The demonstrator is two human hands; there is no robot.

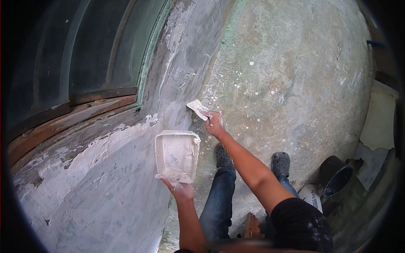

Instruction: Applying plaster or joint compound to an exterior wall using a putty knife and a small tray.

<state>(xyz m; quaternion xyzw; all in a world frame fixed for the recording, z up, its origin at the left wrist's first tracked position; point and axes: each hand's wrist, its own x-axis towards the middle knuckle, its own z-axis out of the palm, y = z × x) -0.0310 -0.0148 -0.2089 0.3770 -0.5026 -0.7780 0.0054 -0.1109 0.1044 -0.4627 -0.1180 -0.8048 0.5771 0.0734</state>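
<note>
My left hand (pixel 180 189) holds up a squarish white tub (pixel 177 155) from below, its inside coated with wet white plaster. In my right hand (pixel 215 125) is a putty knife (pixel 197 109) smeared with the same white stuff; its handle is mostly hidden by my fingers. The blade reaches toward the lower part of the grey, patchy wall (pixel 185 84), close to where it meets the floor. Whether the blade touches the wall, I cannot tell. White smears mark both hands.
A window with a wooden sill (pixel 84 114) lies at the upper left. White drops dot the concrete floor (pixel 295 97). To the right stand a black bucket (pixel 335 175), a white sack (pixel 311 196) and a pale panel (pixel 377 116). A piece of wood (pixel 252 225) is by my feet.
</note>
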